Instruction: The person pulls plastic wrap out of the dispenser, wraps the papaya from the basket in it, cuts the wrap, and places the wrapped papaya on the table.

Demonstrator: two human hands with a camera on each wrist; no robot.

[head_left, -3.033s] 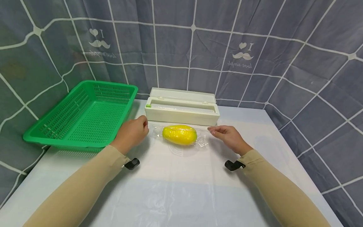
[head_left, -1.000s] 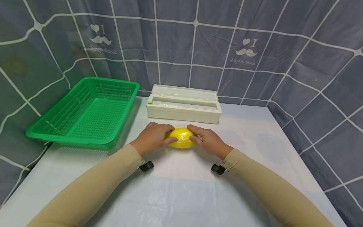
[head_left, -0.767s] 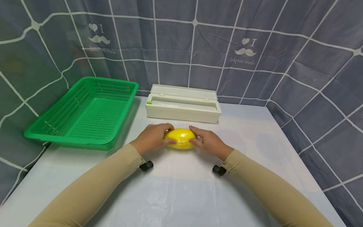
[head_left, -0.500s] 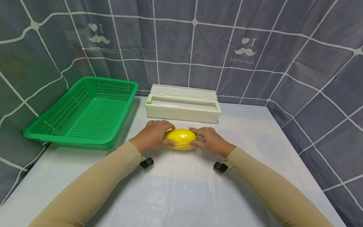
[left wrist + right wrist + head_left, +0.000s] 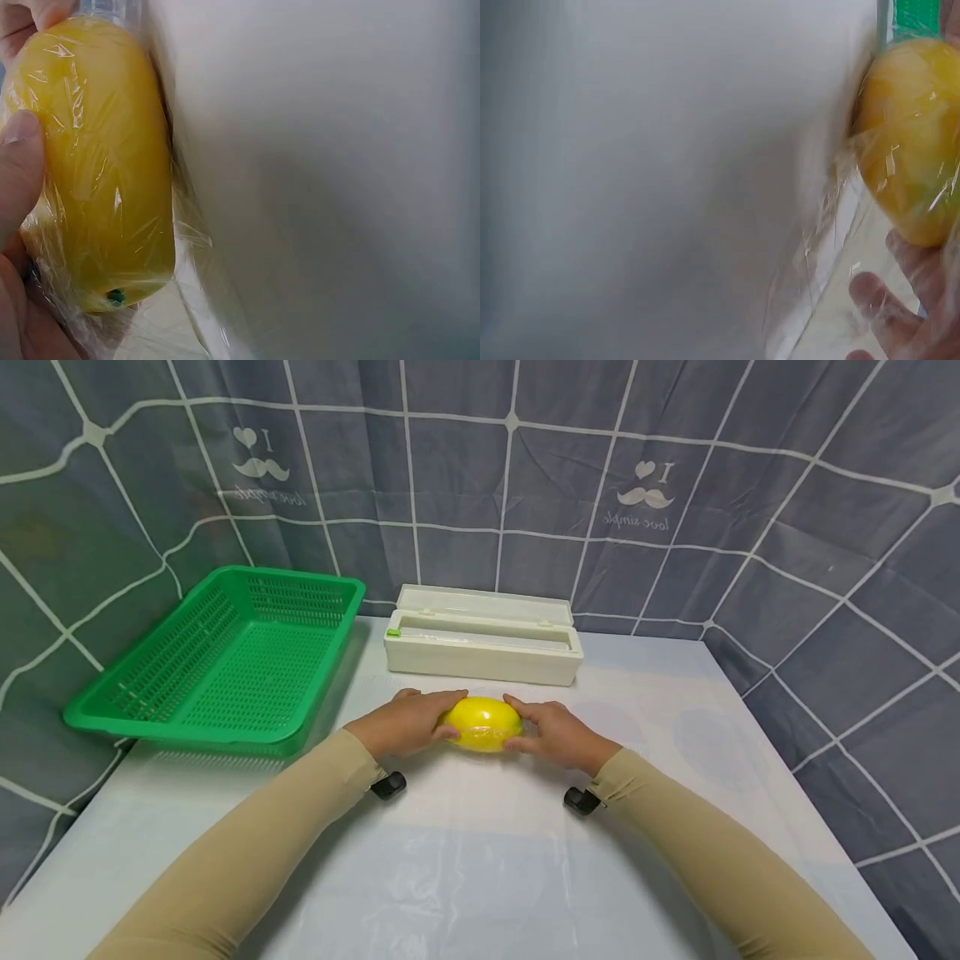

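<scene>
A yellow oblong fruit [image 5: 484, 724], wrapped in clear cling film, is held over the white table between both hands. My left hand [image 5: 405, 723] grips its left end, thumb on the near side and fingers behind. The right hand [image 5: 558, 733] holds the other end the same way. In the left wrist view the film clings in shiny creases over the fruit [image 5: 105, 165], and a small dark green spot marks one end. Loose cling film [image 5: 814, 255] trails beside the fruit in the right wrist view, close to the right fingers.
Behind the hands stands a long cream cling film box [image 5: 483, 662], its lid raised and a roll inside. A green plastic basket [image 5: 300, 727] with slotted walls sits on the left of the white table [image 5: 480, 877]. A grey checked curtain [image 5: 457, 460] encloses the back and sides.
Three seconds ago the hands were apart at the film's two ends, with the fruit lying between them. Both have since come in and gripped the fruit, turning it slightly.
</scene>
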